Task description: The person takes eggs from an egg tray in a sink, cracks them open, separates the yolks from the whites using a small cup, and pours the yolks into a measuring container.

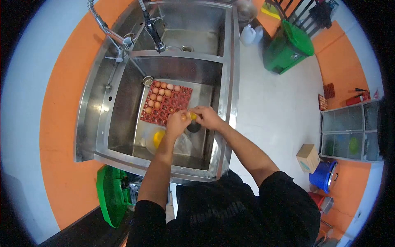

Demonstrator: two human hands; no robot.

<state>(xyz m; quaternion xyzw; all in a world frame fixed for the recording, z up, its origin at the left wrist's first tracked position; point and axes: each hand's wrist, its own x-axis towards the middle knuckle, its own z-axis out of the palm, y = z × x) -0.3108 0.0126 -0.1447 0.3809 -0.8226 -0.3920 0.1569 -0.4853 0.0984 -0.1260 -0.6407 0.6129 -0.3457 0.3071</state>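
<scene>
**Cracked egg by the tray**

Head view: the red tray (177, 99) is partly filled with eggs (161, 91); a clear bowl (149, 138) with yellow contents sits below it. Left hand (177, 124) and right hand (209, 118) pinch the cracked egg (193, 116) between fingertips, near its lower-right corner.

Shirt lettering (217, 213), box print (305, 166), bin logo (295, 55): all unreadable.

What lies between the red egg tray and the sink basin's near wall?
A translucent bowl with yellow contents and crumpled clear plastic, partly hidden by the left forearm, in the head view.
</scene>
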